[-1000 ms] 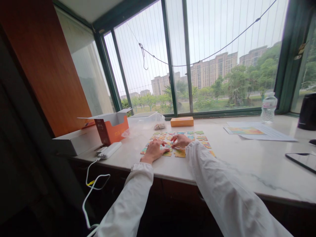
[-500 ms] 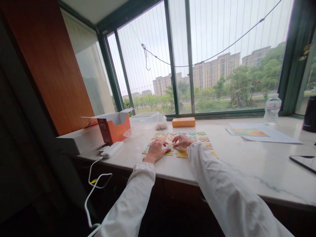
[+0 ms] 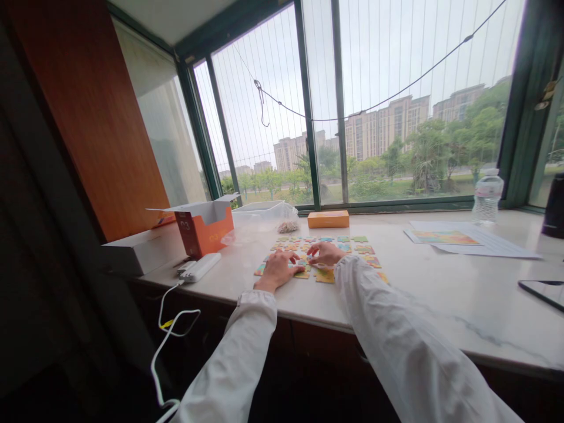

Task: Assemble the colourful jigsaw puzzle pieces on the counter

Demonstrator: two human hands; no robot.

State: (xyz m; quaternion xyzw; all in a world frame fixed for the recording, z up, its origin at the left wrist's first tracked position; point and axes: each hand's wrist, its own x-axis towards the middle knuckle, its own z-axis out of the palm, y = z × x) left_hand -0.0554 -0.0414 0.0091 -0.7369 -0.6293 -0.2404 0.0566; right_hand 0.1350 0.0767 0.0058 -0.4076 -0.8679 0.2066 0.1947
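Observation:
Colourful jigsaw pieces (image 3: pixel 352 245) lie spread on a pale marble counter (image 3: pixel 432 288) below the window. My left hand (image 3: pixel 277 271) rests flat on the pieces at the near left of the spread, fingers stretched out. My right hand (image 3: pixel 325 253) sits just right of it, fingers curled down onto pieces in the middle; what they pinch is too small to name. Both arms wear white sleeves.
An open orange box (image 3: pixel 205 226), a white box (image 3: pixel 138 251) and a white power bank (image 3: pixel 200 267) with a cable stand at the left. A flat orange box (image 3: pixel 328 219) and a plastic bag (image 3: pixel 264 217) lie behind the pieces. Papers (image 3: pixel 467 239), a water bottle (image 3: pixel 487 197) and a phone (image 3: pixel 544 291) are at the right.
Both hands stay on the puzzle pieces with only small finger shifts. The view has drifted slightly, so everything sits a little further right in the frame.

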